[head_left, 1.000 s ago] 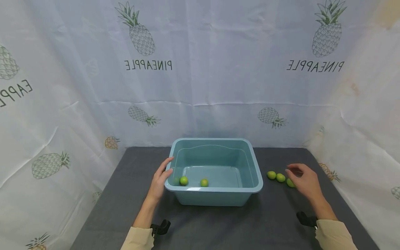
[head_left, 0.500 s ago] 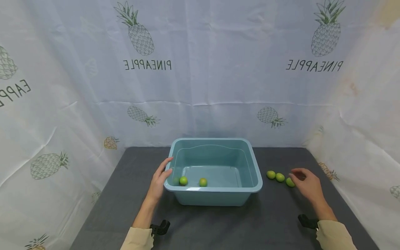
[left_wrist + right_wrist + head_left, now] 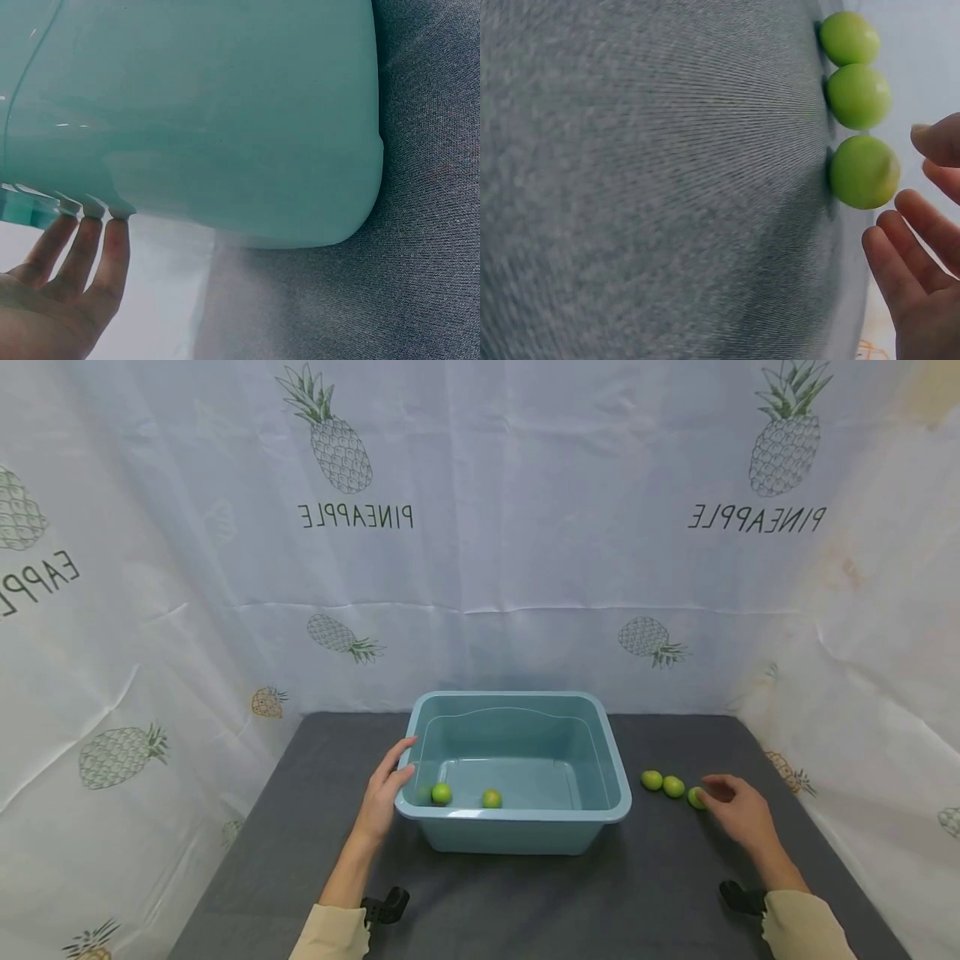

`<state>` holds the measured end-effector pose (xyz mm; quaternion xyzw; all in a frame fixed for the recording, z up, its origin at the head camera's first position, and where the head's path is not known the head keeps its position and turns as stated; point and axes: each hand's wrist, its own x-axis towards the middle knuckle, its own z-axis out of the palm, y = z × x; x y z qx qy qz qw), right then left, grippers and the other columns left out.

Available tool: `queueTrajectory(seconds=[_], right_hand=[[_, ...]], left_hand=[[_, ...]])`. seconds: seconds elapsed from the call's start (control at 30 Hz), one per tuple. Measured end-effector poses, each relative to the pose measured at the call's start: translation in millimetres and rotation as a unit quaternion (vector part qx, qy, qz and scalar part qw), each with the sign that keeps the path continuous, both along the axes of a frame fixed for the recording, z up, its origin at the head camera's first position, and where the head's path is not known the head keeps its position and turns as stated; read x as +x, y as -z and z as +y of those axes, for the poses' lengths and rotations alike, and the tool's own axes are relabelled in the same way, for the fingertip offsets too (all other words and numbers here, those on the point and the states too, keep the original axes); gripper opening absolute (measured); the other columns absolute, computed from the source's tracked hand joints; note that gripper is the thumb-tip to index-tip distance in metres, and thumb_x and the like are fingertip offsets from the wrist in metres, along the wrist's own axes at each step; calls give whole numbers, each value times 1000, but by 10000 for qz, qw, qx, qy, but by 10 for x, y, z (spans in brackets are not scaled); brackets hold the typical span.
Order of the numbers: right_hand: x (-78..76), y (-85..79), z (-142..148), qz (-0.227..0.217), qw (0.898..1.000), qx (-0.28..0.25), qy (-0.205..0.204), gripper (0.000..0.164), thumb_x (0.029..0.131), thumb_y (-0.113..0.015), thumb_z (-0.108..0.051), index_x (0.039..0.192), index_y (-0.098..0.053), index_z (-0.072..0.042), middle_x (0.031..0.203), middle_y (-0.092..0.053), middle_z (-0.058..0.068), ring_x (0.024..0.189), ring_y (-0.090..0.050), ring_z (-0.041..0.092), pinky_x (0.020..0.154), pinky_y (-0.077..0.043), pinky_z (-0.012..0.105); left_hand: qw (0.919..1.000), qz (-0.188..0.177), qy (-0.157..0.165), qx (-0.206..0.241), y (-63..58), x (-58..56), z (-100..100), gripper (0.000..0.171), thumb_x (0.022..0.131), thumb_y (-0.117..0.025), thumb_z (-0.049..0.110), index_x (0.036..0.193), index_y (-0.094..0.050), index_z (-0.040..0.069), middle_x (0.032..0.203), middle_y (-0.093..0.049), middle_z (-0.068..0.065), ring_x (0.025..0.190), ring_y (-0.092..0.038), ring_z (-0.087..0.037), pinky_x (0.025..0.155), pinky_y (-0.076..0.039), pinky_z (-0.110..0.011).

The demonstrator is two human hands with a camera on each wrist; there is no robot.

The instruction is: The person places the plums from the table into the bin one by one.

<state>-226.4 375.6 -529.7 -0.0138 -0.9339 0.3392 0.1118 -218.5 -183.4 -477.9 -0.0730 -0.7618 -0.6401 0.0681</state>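
A light blue plastic tub point(image 3: 510, 837) stands on the dark table. My left hand point(image 3: 384, 793) grips its left rim, with the thumb and a finger over the edge. In the left wrist view, several fingers point(image 3: 114, 259) press the outer wall under the rim. To the right of the tub, three green limes lie in a slanting row: the far one point(image 3: 651, 780), the middle one point(image 3: 673, 787) and the nearest point(image 3: 697, 798). My right hand point(image 3: 742, 817) hovers beside the nearest lime, thumb and fingers apart. The right wrist view shows that lime point(image 3: 864, 172) just short of the fingertips.
Inside the tub, two more limes lie along its near side, one at the left corner point(image 3: 441, 793) and one further right point(image 3: 492, 799). A pineapple-print curtain point(image 3: 510, 543) encloses the table point(image 3: 525, 910) at the back and sides.
My right hand has shifted right and toward me, lowering beside the nearest lime. The left hand stays on the tub's rim, and the limes on the table have not moved.
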Motion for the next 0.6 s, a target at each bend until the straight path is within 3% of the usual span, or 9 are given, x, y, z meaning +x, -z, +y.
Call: queueTrajectory(seconds=[0.3,0.6], right_hand=[[-29,106,56,-467,9987,-213,4,48,101,-64,-29,129,-58,9,122,-60,33,109,-57,50,86,-46,58],[-58,170,77,-417,9988,-257,-4,46,99,-65,-24,129,-58,10,118,-62,31,105,-59,48,83,-47,56]], left_hand=[[10000,32,43,15,10,-20,8,46,107,-44,24,152,-46,19,163,-30,-10,146,-32,-34,111,-26,-63],[10000,44,55,11,5,-14,-2,45,107,-43,24,152,-45,19,163,-30,-10,146,-32,-34,110,-26,-63]])
